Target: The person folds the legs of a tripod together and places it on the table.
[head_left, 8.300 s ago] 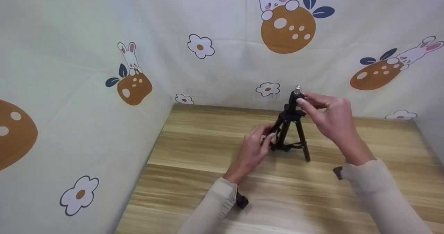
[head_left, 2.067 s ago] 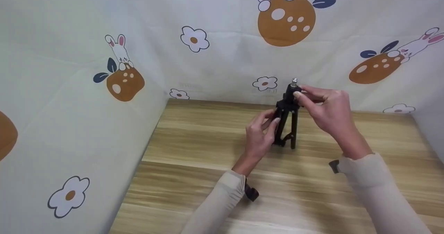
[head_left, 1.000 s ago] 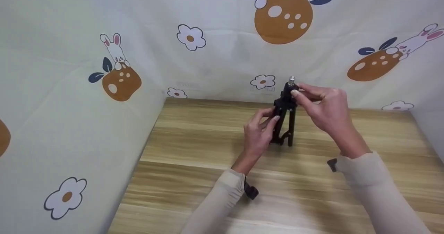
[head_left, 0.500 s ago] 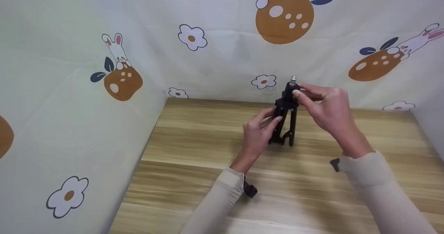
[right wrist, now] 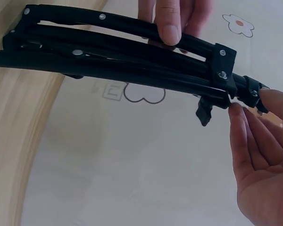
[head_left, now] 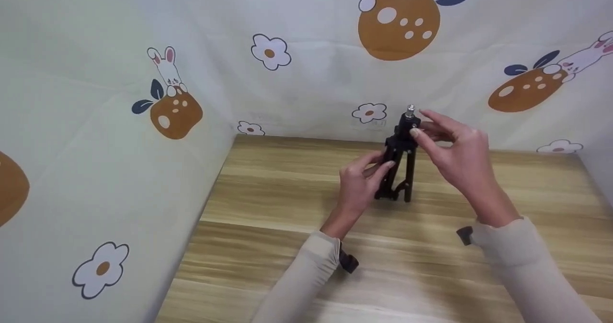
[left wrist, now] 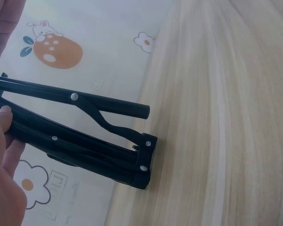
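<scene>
A small black tripod (head_left: 410, 174) stands upright near the back of the table, its legs folded close together. My left hand (head_left: 355, 184) grips the legs, with thumb and fingers on either side. At the top, my right hand (head_left: 463, 160) has its thumb against the tripod's black head, and its other fingers lie behind. A silver screw (head_left: 410, 111) points up from the head. In the left wrist view, the legs' lower ends, joined by hinged braces (left wrist: 113, 127), are close over the wood. A black knob (right wrist: 203, 112) sticks out below the collar in the right wrist view.
The wood-grain table (head_left: 268, 189) ends at a cloth backdrop (head_left: 306, 83) printed with rabbits, oranges and flowers, close behind the tripod. Another cloth wall (head_left: 110, 170) rises on the left. Black wrist mounts (head_left: 349, 262) hang at both sleeves.
Since the oldest frame, the tripod's spread legs have come together, and the left hand has moved up along them. Just now the right index finger has lifted off beside the screw.
</scene>
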A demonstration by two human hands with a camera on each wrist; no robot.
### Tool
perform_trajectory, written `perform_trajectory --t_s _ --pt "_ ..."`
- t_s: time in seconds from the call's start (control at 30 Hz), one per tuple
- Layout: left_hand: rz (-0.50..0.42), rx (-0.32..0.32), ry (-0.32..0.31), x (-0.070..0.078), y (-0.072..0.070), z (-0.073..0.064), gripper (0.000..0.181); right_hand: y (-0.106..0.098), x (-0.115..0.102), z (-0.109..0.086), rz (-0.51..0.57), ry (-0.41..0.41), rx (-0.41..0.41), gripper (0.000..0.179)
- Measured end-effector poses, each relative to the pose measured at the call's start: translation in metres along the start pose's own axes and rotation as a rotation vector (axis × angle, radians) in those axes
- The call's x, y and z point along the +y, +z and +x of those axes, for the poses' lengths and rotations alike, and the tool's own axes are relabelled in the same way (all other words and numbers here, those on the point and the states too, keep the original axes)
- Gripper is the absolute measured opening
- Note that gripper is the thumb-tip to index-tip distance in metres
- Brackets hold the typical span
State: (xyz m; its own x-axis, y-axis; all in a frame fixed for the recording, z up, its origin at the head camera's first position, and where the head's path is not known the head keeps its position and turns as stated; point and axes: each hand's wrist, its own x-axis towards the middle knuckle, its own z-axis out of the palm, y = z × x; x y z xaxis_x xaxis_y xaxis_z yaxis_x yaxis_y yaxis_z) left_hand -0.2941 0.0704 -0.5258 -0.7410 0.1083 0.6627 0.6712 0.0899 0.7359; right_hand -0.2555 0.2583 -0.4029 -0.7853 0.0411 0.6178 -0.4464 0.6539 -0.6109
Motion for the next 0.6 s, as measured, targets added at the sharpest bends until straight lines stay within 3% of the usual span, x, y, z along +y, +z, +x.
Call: perform_trajectory --t_s 0.17,0.27,0.6 --pt "-0.014 0.013 0.015 -0.002 0.002 -0.002 0.021 0.005 0.016 -0.017 0.055 0.005 0.164 0.024" --pt "-0.035 0.022 0.016 -0.002 0.004 -0.004 0.023 0.011 0.028 -0.029 0.042 0.016 0.205 0.016" --pt "0.042 0.055 0.009 -0.001 0.006 -0.005 0.023 0.032 0.054 -0.058 0.089 0.058 0.004 0.018"
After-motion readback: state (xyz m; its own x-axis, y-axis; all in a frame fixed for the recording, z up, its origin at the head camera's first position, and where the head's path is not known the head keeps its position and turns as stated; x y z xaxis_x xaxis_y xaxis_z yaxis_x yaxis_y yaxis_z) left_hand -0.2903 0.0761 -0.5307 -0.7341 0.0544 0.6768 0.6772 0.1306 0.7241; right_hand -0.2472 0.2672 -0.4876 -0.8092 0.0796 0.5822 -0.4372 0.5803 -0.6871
